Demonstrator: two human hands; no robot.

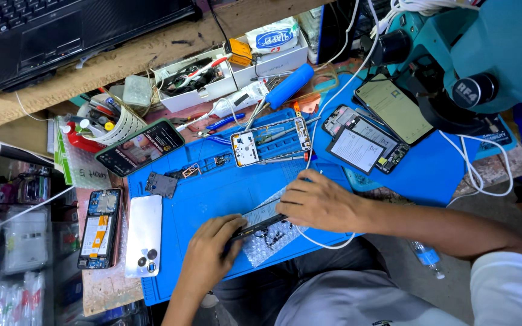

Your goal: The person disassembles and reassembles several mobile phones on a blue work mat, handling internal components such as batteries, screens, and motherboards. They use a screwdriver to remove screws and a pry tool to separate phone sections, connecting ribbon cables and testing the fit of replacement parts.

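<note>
Two hands meet over one dark phone [260, 218] lying on a sheet of bubble wrap [267, 236] at the near edge of the blue work mat [212, 193]. The phone is a slim, flat slab, tilted across the wrap, its glass face pale with reflected light and its near edge black. Our left hand [211, 256] curls around its lower end, fingers bent and closed on the edge. Our right hand [318, 202] lies over the upper end, fingers pressed together and laid flat across it (we cannot tell whether the thumb grips underneath). A white cable [327, 244] loops under the right wrist.

Just left of the mat, a white phone back [144, 235] with round lenses lies face down, and beside it an opened phone [99, 228] shows its battery and boards. Farther up the mat we see a small dark circuit board [162, 185], then a stripped phone frame [270, 140] with a white plate. To the right of it lie two screen assemblies [360, 145], overlapping. A lit phone [141, 147] leans at the mat's far left corner. Beyond these stand a blue-handled tool [289, 86], white parts boxes [231, 72], a teal microscope [472, 60] and, farthest, a black laptop [61, 30].
</note>
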